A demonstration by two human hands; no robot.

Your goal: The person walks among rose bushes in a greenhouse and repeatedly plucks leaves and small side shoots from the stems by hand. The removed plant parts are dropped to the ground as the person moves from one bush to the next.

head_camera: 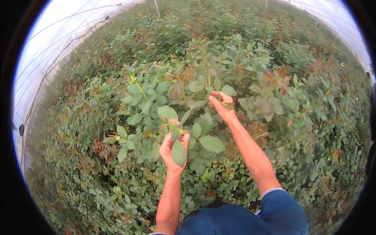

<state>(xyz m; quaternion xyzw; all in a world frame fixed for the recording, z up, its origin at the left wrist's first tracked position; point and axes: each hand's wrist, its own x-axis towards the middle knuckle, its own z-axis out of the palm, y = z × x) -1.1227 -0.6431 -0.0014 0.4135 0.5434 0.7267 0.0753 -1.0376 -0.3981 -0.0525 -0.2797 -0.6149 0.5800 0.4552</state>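
Note:
My left hand (166, 154) is shut on a cut-looking or bent rose shoot (178, 129), its pale green stem pinched between thumb and fingers. A broad leaf (179, 153) of it hangs over my palm. Farther forward and to the right, my right hand (226, 113) has thumb and fingers closed around a small reddish-green leafy sprig (228, 105). Just beyond those fingertips rises an upright rose stem (209, 79) with green leaves; whether the fingers touch it, I cannot tell. A closed rosebud (117, 137) points left beside my left hand.
Dense rose bushes (97, 170) surround me on all sides, with reddish young leaves (273, 77) among the green. A pinkish bloom (155, 64) shows farther back. Plastic greenhouse sheeting (44, 38) curves along the left, and a metal post (157, 8) stands at the back.

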